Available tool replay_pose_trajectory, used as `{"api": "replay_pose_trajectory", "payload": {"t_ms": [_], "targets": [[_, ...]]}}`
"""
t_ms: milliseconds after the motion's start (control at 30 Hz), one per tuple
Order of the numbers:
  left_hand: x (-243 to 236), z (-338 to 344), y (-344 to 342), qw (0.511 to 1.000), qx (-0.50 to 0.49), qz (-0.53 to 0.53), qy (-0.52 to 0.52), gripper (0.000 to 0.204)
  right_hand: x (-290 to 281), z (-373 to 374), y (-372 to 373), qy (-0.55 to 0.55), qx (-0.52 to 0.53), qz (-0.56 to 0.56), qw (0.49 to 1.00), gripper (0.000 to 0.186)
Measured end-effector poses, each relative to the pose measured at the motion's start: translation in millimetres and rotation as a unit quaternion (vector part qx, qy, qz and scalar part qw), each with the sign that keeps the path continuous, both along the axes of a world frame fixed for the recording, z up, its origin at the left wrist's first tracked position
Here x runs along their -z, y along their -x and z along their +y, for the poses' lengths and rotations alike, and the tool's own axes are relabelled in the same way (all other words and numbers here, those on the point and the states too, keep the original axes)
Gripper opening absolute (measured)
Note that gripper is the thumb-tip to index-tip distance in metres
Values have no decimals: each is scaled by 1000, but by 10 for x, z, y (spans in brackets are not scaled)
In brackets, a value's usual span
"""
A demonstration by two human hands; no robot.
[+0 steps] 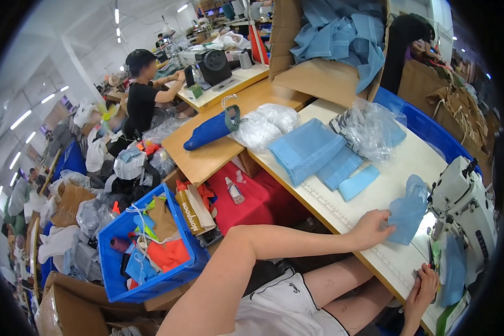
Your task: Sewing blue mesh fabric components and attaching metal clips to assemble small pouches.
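My left hand (pixel 371 228) rests on the white sewing table (pixel 341 204) and pinches the lower edge of a light blue fabric piece (pixel 407 210) that lies beside the white sewing machine (pixel 465 204). My right hand (pixel 421 288) is low at the table's near edge, fingers curled against another blue fabric piece (pixel 452 269) under the machine; whether it grips it is unclear. Stacks of folded blue fabric (pixel 308 150) lie further along the table.
Clear plastic bags (pixel 369 127) and a cardboard box of blue fabric (pixel 333 42) stand at the far end. A blue crate of scraps (pixel 151 246) sits on the floor to my left. Another person (pixel 143 95) works at a distant desk.
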State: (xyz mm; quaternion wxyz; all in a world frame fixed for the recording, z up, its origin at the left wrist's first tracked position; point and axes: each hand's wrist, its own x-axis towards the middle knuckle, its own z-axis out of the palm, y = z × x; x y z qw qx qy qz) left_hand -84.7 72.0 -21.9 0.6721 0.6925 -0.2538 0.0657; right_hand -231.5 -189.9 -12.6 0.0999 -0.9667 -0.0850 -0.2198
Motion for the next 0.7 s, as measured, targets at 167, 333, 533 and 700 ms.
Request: {"api": "replay_pose_trajectory", "payload": {"t_ms": [167,333,533,700], "targets": [[20,208,212,980,76,-31,-179,25,73,-88,101,86,21,-7,996,20],[-200,325,386,962,211,1,-174,22,89,-119,215,-12,26,-54,998,26],[-628,460,377,897,359,-15,-258,21,48,705,-505,-184,-44,-58,980,19],[-543,65,82,872,228,-257,-349,73,118,694,-568,-201,-25,-63,977,21]]}}
